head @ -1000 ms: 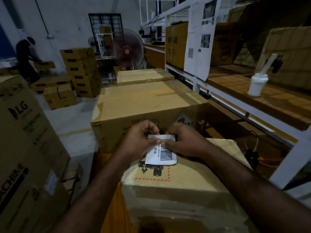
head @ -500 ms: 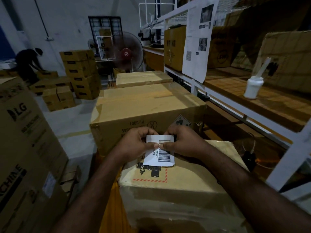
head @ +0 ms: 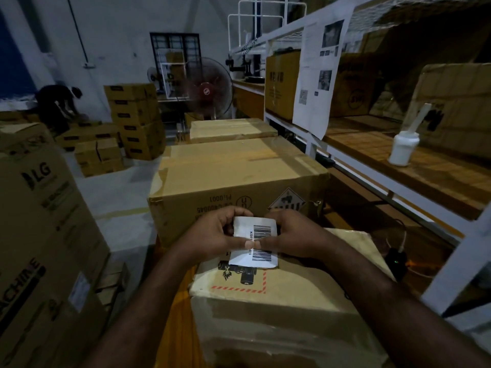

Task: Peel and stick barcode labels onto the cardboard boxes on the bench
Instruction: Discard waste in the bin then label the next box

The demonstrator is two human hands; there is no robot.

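Warehouse bench, dim light: a worker's left hand [head: 212, 235] and right hand [head: 295, 237] are holding a white barcode label [head: 261, 243] between them, the thumb and forefinger of each hand pinching the sheet near its middle, thumb tips almost meeting; the label is standing nearly upright over the far edge of the nearest cardboard box [head: 279, 296], its lower edge overlapping the box's black flame pictogram and red dashed border; whether the sticker is parting from its backing, or touching the box, cannot be told.

The nearest box is sitting on an orange bench top [head: 178, 314]; just behind it a larger taped carton [head: 233, 166] is showing upside-down print and a diamond hazard sticker [head: 287, 203] on its near face; a third carton [head: 231, 128] is lying beyond that one.

To the right a white steel rack [head: 313, 144] is carrying wooden shelves; a white plastic bottle [head: 403, 150] with a pale stick in its neck is standing on the shelf near a leaning carton; printed sheets [head: 318, 75] are hanging from the upper rail in front of more boxes; a small black device [head: 396, 261] showing a green light is sitting low beside the nearest box.

To the left a tall LG carton [head: 39, 208] is filling the edge of the view; farther back a stack of brown cartons [head: 135, 120] is standing on the floor, a person [head: 57, 102] is bending over boxes, and a pedestal fan [head: 210, 88] is facing the bench in front of a barred window [head: 175, 49].
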